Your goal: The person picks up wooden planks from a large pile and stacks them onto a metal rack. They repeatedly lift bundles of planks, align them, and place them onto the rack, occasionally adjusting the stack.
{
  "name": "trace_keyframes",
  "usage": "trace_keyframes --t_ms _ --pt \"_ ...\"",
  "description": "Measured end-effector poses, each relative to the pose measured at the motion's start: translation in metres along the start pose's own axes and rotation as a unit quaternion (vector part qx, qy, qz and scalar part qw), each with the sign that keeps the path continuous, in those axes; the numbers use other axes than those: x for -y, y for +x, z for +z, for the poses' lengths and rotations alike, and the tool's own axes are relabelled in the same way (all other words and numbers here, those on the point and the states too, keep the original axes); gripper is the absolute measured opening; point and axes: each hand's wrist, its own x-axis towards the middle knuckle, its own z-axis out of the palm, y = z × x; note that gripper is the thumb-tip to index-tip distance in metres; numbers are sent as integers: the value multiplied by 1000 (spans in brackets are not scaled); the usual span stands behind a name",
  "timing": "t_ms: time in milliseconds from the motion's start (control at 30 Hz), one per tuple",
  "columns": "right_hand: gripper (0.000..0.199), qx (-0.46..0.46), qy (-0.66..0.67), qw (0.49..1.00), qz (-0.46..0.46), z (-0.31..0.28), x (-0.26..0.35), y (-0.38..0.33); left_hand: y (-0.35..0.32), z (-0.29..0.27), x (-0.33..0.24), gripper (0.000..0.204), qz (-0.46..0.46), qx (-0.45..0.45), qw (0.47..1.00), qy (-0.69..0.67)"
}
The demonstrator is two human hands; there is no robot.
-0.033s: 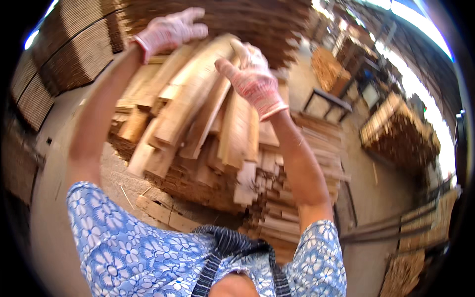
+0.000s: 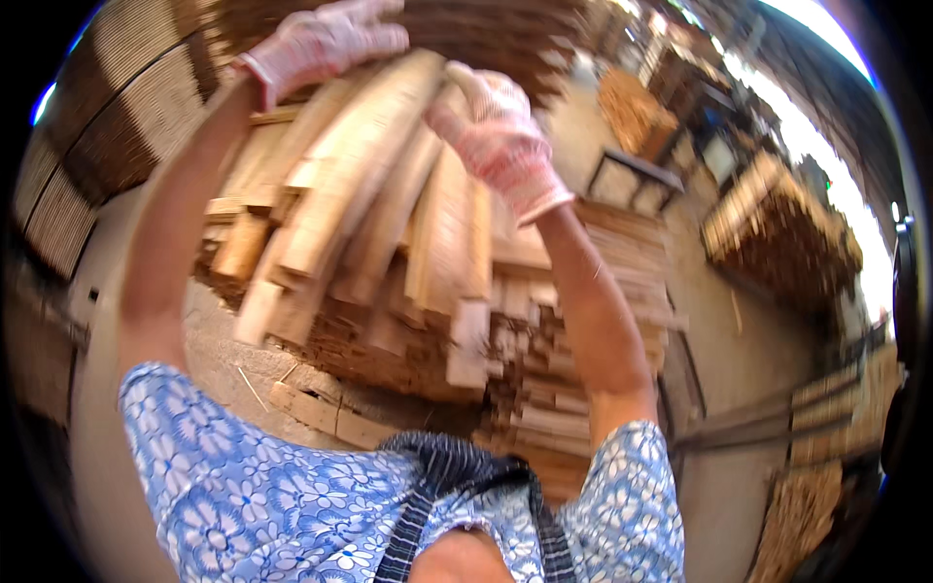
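A heap of pale sawn wooden boards (image 2: 330,209) lies ahead of me, its boards running away from me side by side and partly overlapping. My left hand (image 2: 326,44), in a white and red knitted glove, reaches over the heap's far left with its fingers stretched out. It appears to hold nothing. My right hand (image 2: 496,136), gloved alike, is over the far right ends of the boards. Thumb and fingers stand apart there, close to a narrow board (image 2: 398,214); motion blur hides whether they touch it. Beneath the loose boards is a darker wood stack (image 2: 389,360).
Shorter wood pieces (image 2: 554,408) are piled to the right of the heap. Beyond them stand a dark metal frame (image 2: 637,175) and another wood stack (image 2: 777,223). Tall board stacks (image 2: 126,87) rise at the left. A flat board (image 2: 326,413) lies on the floor near me.
The boards and floor sit slightly further left and higher in the picture. My left hand has shifted a little up, and my right hand slightly right relative to the boards.
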Motion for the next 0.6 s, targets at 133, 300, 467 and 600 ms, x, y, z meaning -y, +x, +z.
trace_keyframes --t_ms 133,300,467,600 --pt "59 -52 122 987 92 -79 -91 -85 -5 23 -221 67 88 175 981 1" --pt "44 -144 75 916 368 -105 -177 -294 47 180 -275 60 469 294 756 350" --pt "38 136 -261 772 564 -55 -240 -608 13 457 -376 42 442 427 789 13" --pt "33 126 -233 790 553 30 -210 -810 -118 589 -355 54 287 619 727 -72"
